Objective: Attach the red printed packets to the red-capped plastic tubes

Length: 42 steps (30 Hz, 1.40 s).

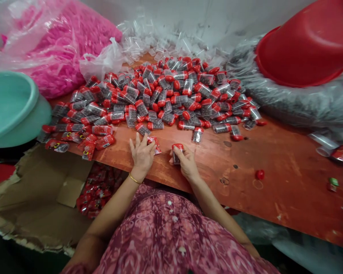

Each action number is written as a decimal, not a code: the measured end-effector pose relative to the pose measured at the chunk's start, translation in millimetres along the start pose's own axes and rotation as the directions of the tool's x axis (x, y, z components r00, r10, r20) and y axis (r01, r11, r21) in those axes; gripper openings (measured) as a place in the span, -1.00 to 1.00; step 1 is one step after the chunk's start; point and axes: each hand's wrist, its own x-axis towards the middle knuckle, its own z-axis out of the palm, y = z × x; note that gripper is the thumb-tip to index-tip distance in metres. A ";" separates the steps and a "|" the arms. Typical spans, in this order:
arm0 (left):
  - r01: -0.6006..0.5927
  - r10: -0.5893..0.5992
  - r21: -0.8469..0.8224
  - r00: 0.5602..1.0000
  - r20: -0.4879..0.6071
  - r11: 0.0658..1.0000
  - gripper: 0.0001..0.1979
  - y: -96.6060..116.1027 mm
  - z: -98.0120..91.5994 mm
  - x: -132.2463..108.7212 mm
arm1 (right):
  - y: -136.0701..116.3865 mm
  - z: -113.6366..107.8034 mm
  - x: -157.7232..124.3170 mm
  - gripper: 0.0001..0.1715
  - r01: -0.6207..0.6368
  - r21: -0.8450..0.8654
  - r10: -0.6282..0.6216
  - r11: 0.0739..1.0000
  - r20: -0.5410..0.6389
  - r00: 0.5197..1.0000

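My right hand (186, 161) is closed around a small clear container with a red cap (177, 153), its dark contents showing through the side. The cap end points away from me. To the left, my left hand (143, 154) has its fingers spread over the wooden table, wearing a thin gold bracelet. Beside its thumb and fingertips lies a small red printed wrapper (155, 145); whether they touch it I cannot tell. A large pile of similar red-capped containers (165, 95) stretches beyond both hands, and one loose container (197, 134) stands out in front of the pile.
Red printed packs (95, 140) lie at the table's (211, 171) left edge, above a cardboard box (45, 190) holding more. A teal basin (14, 110), a bag of pink pieces (68, 42), empty clear tubes (165, 38) and a red tub (305, 45) on a plastic bag (291, 99) surround the pile.
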 end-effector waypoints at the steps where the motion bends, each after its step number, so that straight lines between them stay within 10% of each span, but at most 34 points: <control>1: 0.004 -0.004 -0.021 1.000 -0.017 1.000 -0.76 0.2 0.4 1.5 | 0.7 0.3 -0.4 -0.55 0.000 0.000 0.000 1.000 0.002 1.000; 16: 0.008 -0.068 -0.362 0.986 -0.153 0.932 -0.76 39.7 -24.4 7.6 | -9.9 19.9 1.1 -0.62 0.115 -0.012 -0.115 0.993 -0.142 0.983; 20: 0.258 -0.283 -0.736 0.955 0.094 0.625 -0.54 35.7 -15.4 10.8 | -11.5 14.4 6.7 -0.65 0.164 -0.031 -0.167 0.986 -0.166 0.972; 23: 0.472 -0.233 -0.792 0.881 0.411 0.388 -0.62 35.1 -14.8 14.8 | -13.4 12.0 7.3 -0.67 0.186 -0.046 -0.191 0.981 -0.133 0.973; 27: 0.587 -0.177 -0.772 0.810 0.559 0.246 -0.62 36.6 -19.0 21.5 | -16.5 7.9 7.1 -0.67 0.164 -0.087 -0.173 0.983 -0.096 0.980; 30: 0.636 -0.141 -0.738 0.771 0.622 0.223 -0.61 35.5 -18.8 24.6 | -18.5 0.4 9.3 -0.66 0.146 -0.127 -0.154 0.981 -0.055 0.987; 37: 0.482 -0.249 -0.798 0.875 0.415 0.363 -0.66 47.6 -6.5 20.1 | -17.4 -9.5 9.3 -0.63 0.114 -0.072 -0.117 0.991 -0.034 0.993; 42: 0.518 -0.298 -0.820 0.844 0.446 0.242 -0.69 60.2 -1.0 16.1 | -18.7 -8.1 5.7 -0.65 0.132 -0.052 -0.137 0.990 -0.130 0.982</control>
